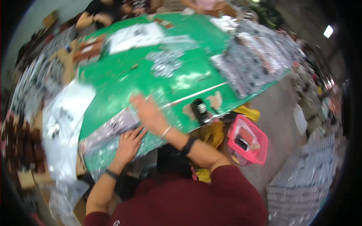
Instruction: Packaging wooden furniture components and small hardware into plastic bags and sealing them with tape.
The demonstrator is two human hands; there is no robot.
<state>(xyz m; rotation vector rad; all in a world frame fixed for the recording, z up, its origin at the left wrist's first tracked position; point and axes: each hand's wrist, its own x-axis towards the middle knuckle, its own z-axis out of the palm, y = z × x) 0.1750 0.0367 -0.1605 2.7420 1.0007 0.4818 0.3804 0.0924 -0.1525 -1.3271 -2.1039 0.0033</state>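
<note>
A long, flat item in clear plastic wrapping (117,123), greyish purple with dark marks, lies along the near left edge of the green table. My left hand (130,144) rests at its near side, on clear bubble wrap (149,140), with the fingers stretched out. Just beyond it, my right hand (148,113) is at the wrapped item's right end, smeared by motion. Its fingers look extended, and nothing shows in them. Part of the item's right end is hidden by this hand.
On the green table (113,83) lie crumpled clear plastic (166,63), a white sheet (135,36), a black bottle-like object (200,112) and stacked wrapped packages (252,56). A pink basket (262,145) stands right of me. White plastic sheeting (64,124) hangs at left. Two people are across the table.
</note>
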